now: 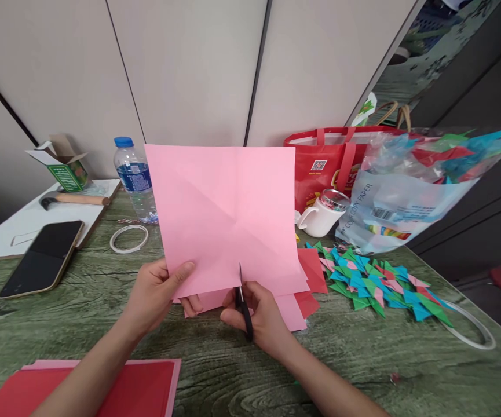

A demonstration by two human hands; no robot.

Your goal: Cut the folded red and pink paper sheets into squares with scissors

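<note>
The left hand point(157, 292) pinches a creased pink paper sheet point(215, 226) above the green wood-grain bench point(219, 373), the right hand point(264, 315) grasps black-handled metal scissors point(244, 314) at its lower edge, so cutting seems in hand, probably calling next for following the middle crease point(237, 191).

A hand could pass over the table point(37, 324) between phone point(44, 255) and red stack point(146, 385), but the raised pink sheet point(228, 208), bottle point(134, 179) and mug point(322, 219) obstruct the back.
</note>
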